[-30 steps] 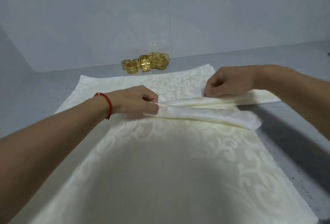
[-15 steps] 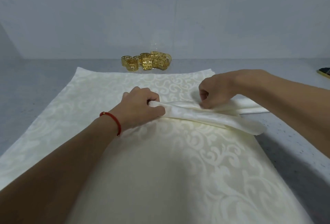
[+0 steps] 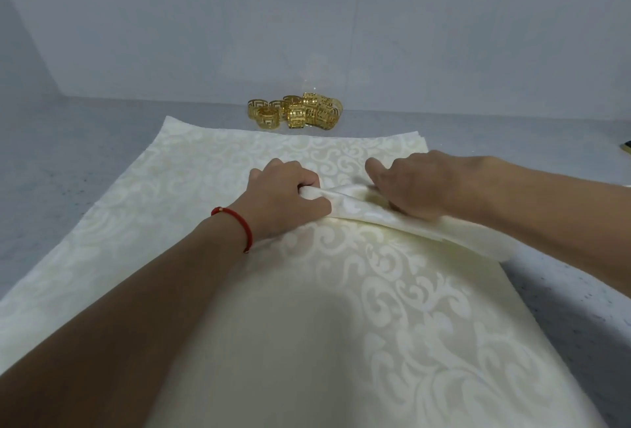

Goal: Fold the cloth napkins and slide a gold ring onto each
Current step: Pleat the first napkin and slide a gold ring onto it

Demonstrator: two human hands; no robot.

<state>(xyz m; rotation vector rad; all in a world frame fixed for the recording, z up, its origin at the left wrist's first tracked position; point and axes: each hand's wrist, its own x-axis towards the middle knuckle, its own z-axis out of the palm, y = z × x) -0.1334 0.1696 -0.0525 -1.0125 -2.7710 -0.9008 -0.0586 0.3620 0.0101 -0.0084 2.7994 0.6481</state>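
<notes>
A folded cream napkin (image 3: 362, 214) with a swirl pattern lies across a stack of flat napkins (image 3: 211, 168) on the grey table. My left hand (image 3: 283, 195), with a red cord at the wrist, grips the folded napkin's left end in curled fingers. My right hand (image 3: 409, 185) lies on top of the fold just to the right, fingers bent down onto the cloth. The napkin's right end (image 3: 478, 243) reaches past my right forearm over the stack's edge. Several gold rings (image 3: 295, 115) sit in a heap beyond the stack, near the wall.
The grey table (image 3: 68, 154) runs to a pale wall at the back. A dark object with a yellow edge (image 3: 626, 147) shows at the far right border. Bare tabletop lies left of the stack and at the lower right.
Both hands have drawn closer together on the folded napkin, and the right hand has come down flatter onto it. The view has shifted slightly.
</notes>
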